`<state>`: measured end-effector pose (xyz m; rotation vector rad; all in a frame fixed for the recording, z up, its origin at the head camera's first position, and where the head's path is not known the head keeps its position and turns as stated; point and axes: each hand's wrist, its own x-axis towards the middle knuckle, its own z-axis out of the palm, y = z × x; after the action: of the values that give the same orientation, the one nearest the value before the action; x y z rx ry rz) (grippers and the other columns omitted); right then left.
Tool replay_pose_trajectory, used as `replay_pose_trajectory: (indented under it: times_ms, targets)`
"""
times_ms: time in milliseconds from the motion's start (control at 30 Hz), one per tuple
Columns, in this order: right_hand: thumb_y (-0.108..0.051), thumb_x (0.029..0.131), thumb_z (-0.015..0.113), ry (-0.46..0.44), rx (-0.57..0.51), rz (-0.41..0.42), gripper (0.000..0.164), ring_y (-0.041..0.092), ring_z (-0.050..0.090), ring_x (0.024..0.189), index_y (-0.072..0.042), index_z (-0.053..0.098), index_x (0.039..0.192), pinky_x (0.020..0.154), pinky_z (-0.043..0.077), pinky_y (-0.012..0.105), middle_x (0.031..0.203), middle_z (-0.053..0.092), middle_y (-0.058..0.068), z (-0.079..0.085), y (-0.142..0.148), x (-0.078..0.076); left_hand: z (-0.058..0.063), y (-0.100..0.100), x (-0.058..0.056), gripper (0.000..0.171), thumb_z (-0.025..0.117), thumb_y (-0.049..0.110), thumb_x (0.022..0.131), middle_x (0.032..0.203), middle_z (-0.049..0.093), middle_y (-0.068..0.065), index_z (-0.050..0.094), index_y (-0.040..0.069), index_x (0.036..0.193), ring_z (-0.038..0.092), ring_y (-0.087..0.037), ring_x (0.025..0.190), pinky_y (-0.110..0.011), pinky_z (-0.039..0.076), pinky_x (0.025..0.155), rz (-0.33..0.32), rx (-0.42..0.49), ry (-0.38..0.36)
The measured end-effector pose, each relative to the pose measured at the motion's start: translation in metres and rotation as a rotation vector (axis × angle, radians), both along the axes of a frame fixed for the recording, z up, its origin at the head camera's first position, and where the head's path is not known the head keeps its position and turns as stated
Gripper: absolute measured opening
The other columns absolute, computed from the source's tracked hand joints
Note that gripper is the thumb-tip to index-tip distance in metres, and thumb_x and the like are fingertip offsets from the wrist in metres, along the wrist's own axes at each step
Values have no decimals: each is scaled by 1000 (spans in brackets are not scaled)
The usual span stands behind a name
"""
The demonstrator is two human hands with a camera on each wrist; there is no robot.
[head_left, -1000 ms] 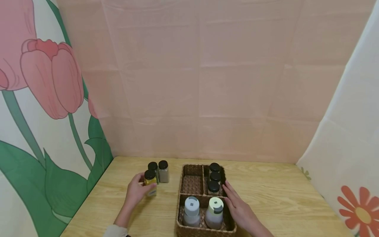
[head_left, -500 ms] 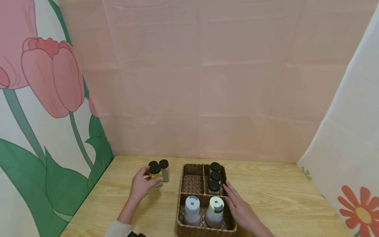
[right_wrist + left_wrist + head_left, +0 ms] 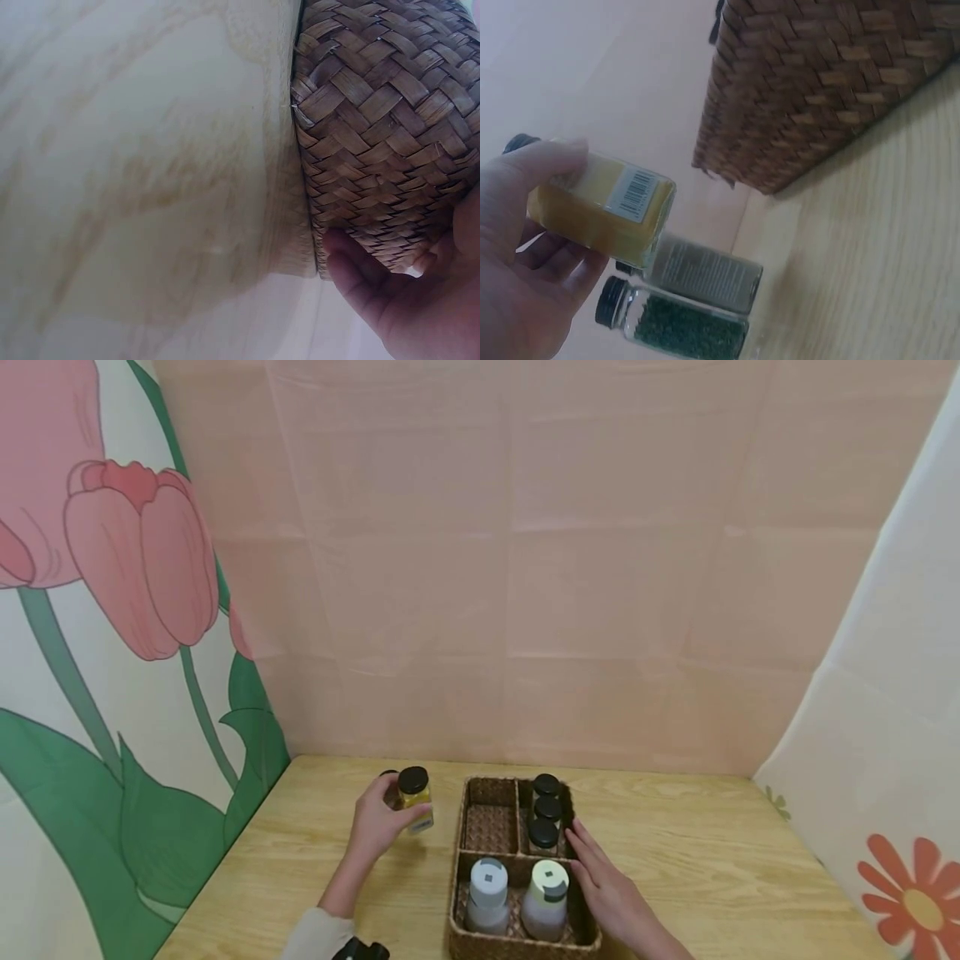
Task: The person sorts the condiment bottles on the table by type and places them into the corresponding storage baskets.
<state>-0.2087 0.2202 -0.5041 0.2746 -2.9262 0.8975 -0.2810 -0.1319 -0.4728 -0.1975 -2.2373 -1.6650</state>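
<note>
My left hand (image 3: 375,822) pinches a spice jar (image 3: 416,797) with yellow contents and a black lid between thumb and fingers, above the table left of the basket. In the left wrist view, a barcode label shows on that yellow jar (image 3: 604,202). Beyond it stand a jar of green flakes (image 3: 686,326) and a greyish jar (image 3: 705,274), mostly hidden in the head view. My right hand (image 3: 611,889) rests with extended fingers against the right side of the woven basket (image 3: 525,950). The right wrist view shows fingertips touching the woven wall (image 3: 390,142).
Several black-lidded jars (image 3: 546,808) line the basket's back right compartment; its back left compartment (image 3: 489,828) shows bare weave. In front stand a white-capped bottle (image 3: 488,893) and one with a pale green cap (image 3: 547,897). Curtains border the wooden table (image 3: 690,835).
My left hand has lifted the yellow jar and carried it right and slightly away, toward the basket, covering the jars behind it. The right hand and basket stay put.
</note>
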Motion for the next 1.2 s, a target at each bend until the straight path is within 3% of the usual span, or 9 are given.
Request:
replay_pose_trajectory:
  times_ms: [167,300,600,967,1200]
  targets:
    - [-45,100,30,8,1,1,54,26,29,137,-20,30,147,101,34,55,156,17,-5,-1,0,0,4,9,-1,56,86,36,61,98,64,-2,62,15,107,62,-22,92,-34,54,78,-24,-19,24]
    - [-47,100,29,-12,0,-4,55,26,29,137,-21,28,148,102,34,55,156,15,-7,-2,1,-1,5,18,-4,56,85,32,64,101,64,-3,61,13,111,62,-23,95,-33,54,80,-54,-19,36]
    - [-58,96,21,-14,5,-1,65,25,28,137,-21,27,148,103,33,55,156,14,-8,-3,2,-1,7,35,-7,56,86,34,62,102,61,-1,62,14,108,61,-19,95,-31,54,81,-53,-14,34]
    - [-49,99,27,1,-2,1,56,24,28,137,-22,27,148,103,33,54,156,15,-8,-3,2,-1,9,51,-15,56,85,41,62,103,60,-1,62,19,108,59,-18,97,-31,53,84,-105,-43,33]
    - [-45,100,30,28,-3,-1,54,26,30,136,-21,29,148,101,34,55,155,17,-6,-1,1,0,7,63,-21,57,83,44,63,107,58,-1,61,21,109,56,-21,101,-31,52,85,-141,-74,-9]
